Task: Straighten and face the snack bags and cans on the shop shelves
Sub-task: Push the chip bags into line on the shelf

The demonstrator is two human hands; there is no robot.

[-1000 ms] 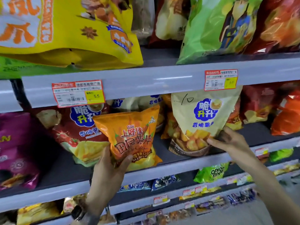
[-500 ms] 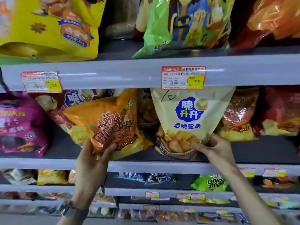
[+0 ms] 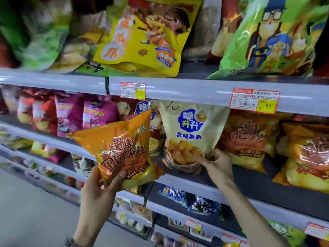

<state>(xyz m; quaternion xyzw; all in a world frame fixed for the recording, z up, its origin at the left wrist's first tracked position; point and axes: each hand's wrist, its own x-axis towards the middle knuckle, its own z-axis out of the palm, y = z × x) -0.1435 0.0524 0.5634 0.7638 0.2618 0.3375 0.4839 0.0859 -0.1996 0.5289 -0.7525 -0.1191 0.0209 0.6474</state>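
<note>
The step in hand looks like sorting one stretch of the middle shelf (image 3: 252, 184). A stray bag is held out while its neighbour is squared up. The left hand (image 3: 99, 191) grips the orange crisp bag (image 3: 122, 152) by its lower edge, thumb across the front and fingers curled behind. The bag hangs tilted in front of the shelf lip, clear of the shelf and left of the cream bag (image 3: 192, 136). The right hand (image 3: 216, 168) pinches the cream bag's bottom right corner, its fingers (image 3: 201, 160) clamped on the crimped film. That bag stands upright on the shelf facing out, its top tucked under the shelf above. Matching orange bags (image 3: 247, 139) stand just right of it, so the held one probably belongs there. The next move would call for steadying the cream bag, then carrying the orange one across and setting it upright, label outward. All these packs are glossy, air-filled film pillows with sealed seams. They are light, slippery and crinkly, likely to slump or slide unless seated flat on their bases. The shelf deck is dark and matt, with a smooth pale front rail carrying a red-bordered price tag (image 3: 254, 100).
</note>
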